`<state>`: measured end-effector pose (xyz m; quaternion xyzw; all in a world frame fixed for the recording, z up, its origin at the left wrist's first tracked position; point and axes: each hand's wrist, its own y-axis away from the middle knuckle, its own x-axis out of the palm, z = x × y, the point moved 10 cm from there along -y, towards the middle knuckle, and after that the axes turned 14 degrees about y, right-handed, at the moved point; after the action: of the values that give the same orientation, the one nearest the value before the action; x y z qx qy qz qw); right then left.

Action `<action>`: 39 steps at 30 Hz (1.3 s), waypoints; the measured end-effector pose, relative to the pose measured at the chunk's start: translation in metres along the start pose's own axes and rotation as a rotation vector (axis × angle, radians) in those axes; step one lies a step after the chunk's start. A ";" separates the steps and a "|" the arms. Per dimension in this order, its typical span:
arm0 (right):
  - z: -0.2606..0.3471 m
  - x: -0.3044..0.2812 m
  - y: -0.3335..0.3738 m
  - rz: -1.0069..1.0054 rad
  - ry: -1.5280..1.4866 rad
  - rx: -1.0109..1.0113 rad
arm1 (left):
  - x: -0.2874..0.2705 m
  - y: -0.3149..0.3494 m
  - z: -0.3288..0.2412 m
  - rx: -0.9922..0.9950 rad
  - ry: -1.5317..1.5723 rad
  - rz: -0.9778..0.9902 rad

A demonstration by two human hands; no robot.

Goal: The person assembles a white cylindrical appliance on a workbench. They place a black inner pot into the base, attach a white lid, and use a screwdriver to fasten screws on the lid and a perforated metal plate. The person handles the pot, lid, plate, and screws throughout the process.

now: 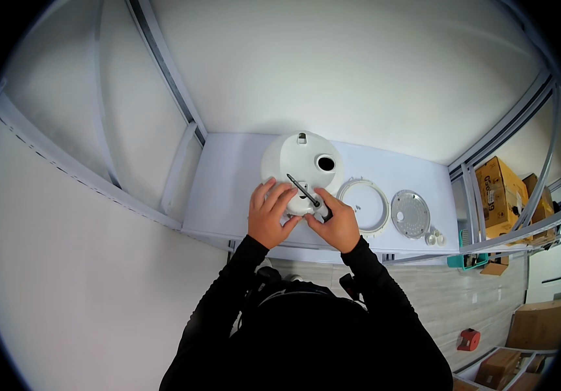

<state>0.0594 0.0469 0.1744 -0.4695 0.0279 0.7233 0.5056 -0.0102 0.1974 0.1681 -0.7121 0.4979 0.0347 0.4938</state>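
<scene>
A large white rounded housing (pixel 290 153) stands on the white table, with a dark round hole and a small square slot in its top. A dark slim rod (pixel 302 189) lies slantwise over a small opening near the housing's close side. My left hand (pixel 269 215) has its fingers spread over the housing's near left part, with the thumb at the near edge. Curled round the rod's lower end is my right hand (pixel 338 223), its finger and thumb on either side. A black piece shows between them; its kind is hard to make out. Both thumbs almost meet.
Right of the housing lie a white ring (pixel 387 212) and a grey perforated disc (pixel 411 214), with small white round parts (pixel 431 239) beside it. Metal frame posts (pixel 186 98) flank the table (pixel 218 176). Cardboard boxes (pixel 502 195) and a teal bin (pixel 468 262) stand at the right.
</scene>
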 end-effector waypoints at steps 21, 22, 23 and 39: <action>-0.002 0.004 0.002 0.048 0.014 0.088 | -0.044 0.049 0.053 -0.252 0.153 -0.076; -0.002 0.005 0.001 0.087 -0.020 0.138 | -0.044 0.063 0.075 -0.340 0.109 -0.091; -0.003 0.008 0.001 0.124 -0.053 0.189 | -0.045 0.077 0.096 -0.427 0.066 -0.104; 0.056 0.002 0.024 -0.064 -0.059 0.288 | 0.003 0.124 0.187 -0.536 -0.091 0.309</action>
<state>0.0047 0.0653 0.1937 -0.3713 0.1013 0.7089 0.5910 -0.0180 0.3316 -0.0120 -0.7305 0.5508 0.2710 0.2993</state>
